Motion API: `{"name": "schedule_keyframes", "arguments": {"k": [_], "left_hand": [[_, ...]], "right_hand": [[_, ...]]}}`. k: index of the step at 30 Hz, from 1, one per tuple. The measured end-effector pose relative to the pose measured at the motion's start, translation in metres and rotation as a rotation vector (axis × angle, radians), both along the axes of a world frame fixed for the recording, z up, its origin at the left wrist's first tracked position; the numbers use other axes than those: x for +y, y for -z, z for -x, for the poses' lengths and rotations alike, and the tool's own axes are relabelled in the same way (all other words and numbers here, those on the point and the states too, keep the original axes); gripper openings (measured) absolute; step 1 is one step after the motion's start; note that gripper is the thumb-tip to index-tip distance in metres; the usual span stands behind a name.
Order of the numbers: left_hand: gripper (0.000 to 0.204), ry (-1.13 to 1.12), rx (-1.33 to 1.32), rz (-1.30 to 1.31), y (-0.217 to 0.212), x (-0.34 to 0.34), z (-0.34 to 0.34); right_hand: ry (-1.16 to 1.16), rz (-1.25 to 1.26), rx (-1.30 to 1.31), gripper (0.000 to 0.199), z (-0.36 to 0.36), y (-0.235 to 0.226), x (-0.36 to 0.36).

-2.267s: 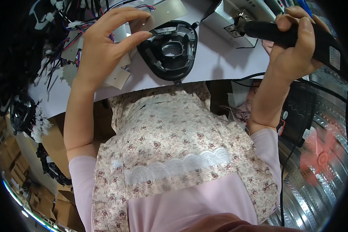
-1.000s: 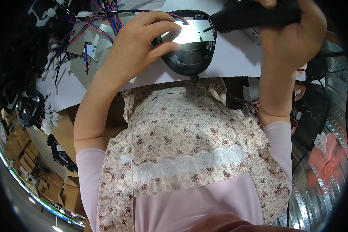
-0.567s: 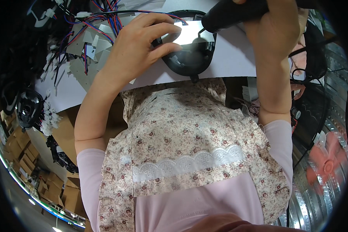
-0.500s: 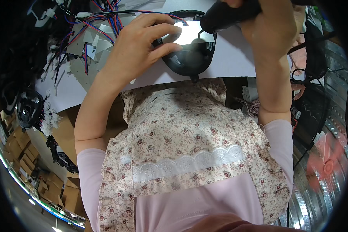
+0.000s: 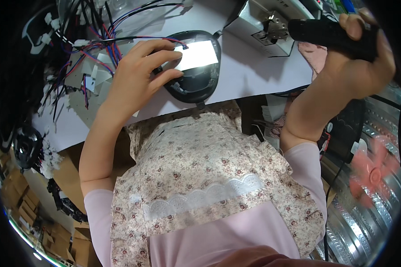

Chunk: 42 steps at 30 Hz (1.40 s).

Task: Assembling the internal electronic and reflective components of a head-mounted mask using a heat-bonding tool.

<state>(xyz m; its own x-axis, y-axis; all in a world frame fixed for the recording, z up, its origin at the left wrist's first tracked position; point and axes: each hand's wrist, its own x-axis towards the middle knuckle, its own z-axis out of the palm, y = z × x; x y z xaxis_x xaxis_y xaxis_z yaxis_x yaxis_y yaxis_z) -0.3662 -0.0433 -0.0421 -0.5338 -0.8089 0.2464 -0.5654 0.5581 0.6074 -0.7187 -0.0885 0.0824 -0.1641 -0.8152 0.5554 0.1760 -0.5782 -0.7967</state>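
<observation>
Seen from the head camera, a shiny silver rectangular plate [image 5: 202, 55] lies at twelve o'clock across a black rounded plastic shell [image 5: 196, 91]. The left hand [image 5: 136, 75] rests thumb and fingers parted at its left end, any pinch unclear; at two o'clock, the right hand [image 5: 365, 66] grips a black cylindrical tool [image 5: 321, 34].

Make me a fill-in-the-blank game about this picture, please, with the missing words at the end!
1. The left hand covers part of the shiny plate at the plate's ____ end.
2. Under the plate is a rounded housing whose colour is ____.
3. The dark tool is not in the left hand; it is in the ____ one.

Missing words: left; black; right.
</observation>
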Motion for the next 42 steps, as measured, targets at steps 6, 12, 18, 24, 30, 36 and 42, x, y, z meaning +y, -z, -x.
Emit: {"name": "schedule_keyframes", "arguments": {"k": [6,12,18,24,30,36,42], "left_hand": [[0.031,-0.014,0.034,-0.026,-0.001,0.001,0.003],[0.050,0.021,-0.039,0.030,-0.002,0.002,-0.004],[0.060,-0.025,0.018,-0.042,0.001,0.005,-0.010],[0.053,-0.041,0.041,-0.056,0.007,0.003,-0.011],[0.048,-0.062,0.081,-0.106,0.008,0.006,-0.010],[0.047,-0.074,0.096,-0.112,0.010,0.005,-0.010],[0.046,-0.076,0.109,-0.118,0.010,0.005,-0.009]], "right_hand": [[0.080,0.339,0.170,0.030,-0.031,0.038,-0.004],[-0.300,0.324,0.068,0.037,-0.066,0.030,-0.009],[-0.080,-0.197,-0.081,0.037,-0.011,0.025,-0.005],[-0.519,-0.178,-0.240,0.036,-0.075,0.037,-0.001],[-0.417,-0.152,-0.150,0.028,-0.154,0.047,0.001],[-0.420,-0.068,-0.080,0.033,-0.162,0.062,-0.004],[-0.458,0.025,0.029,0.034,-0.165,0.056,-0.006]]}}
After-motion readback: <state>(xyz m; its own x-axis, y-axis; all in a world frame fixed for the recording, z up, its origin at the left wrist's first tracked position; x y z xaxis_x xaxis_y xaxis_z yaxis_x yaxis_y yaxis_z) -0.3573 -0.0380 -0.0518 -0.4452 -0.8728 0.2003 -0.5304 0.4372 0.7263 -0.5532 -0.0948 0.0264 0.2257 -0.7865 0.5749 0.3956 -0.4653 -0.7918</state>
